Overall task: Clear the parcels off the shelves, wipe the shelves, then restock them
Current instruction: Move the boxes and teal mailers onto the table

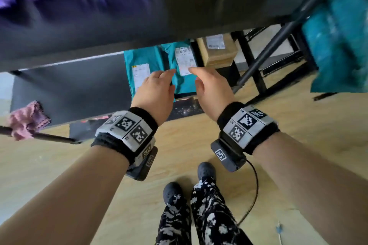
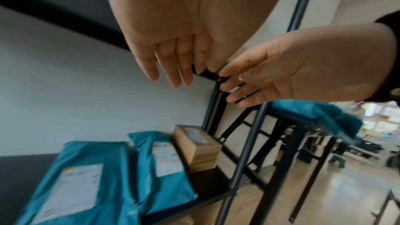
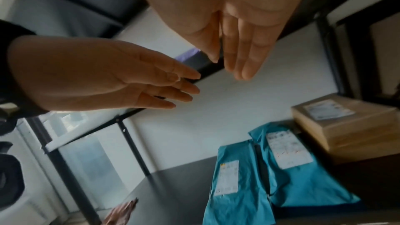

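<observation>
While head view hides palms, wrist views show left hand (image 2: 173, 23), right hand (image 3: 238, 14) spread

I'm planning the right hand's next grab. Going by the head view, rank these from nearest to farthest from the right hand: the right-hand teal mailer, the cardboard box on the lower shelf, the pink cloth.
1. Right-hand teal mailer: directly beneath the right hand's fingertips, lower shelf.
2. Cardboard box: just beyond the mailer, at the shelf's right end.
3. Pink cloth: far left, draped on a dark bar.

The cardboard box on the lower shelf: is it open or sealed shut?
Shut. The cardboard box has its top flat and closed, with a white label across it; it lies beside the teal mailers.
</observation>
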The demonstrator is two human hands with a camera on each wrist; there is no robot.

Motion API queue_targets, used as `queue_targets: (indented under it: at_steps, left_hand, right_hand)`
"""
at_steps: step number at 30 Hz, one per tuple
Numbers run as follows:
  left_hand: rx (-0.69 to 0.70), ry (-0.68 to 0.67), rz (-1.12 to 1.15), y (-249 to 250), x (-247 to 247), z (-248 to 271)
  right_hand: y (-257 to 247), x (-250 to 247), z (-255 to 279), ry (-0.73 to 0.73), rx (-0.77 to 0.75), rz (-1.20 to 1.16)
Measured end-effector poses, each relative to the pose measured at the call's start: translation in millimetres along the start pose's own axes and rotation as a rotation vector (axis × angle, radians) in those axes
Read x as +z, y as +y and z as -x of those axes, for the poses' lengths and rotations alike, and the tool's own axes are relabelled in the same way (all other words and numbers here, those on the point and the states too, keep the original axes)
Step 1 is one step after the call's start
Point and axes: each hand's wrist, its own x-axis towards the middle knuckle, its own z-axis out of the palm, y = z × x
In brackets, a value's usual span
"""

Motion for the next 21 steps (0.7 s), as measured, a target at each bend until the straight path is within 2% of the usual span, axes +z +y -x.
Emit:
queue_targets:
  at_steps: [7, 13, 17, 21]
  left_hand:
    - [0.265, -0.067, 0.025, 136, -20, 5]
    - [0.386, -0.065, 0.032, 249, -6, -35]
    - [0.359, -0.096, -0.014, 318, 37, -75]
    - [0.230, -0.149, -0.116, 366, 84, -124]
  right_hand:
    - [32, -128, 46, 0.231, 0.117, 0.047]
    - [112, -233, 49, 0.409, 0.216, 0.073]
    - [194, -281, 33, 0.439, 0.250, 0.072]
    - [274, -308, 5, 0.293, 0.310, 0.059]
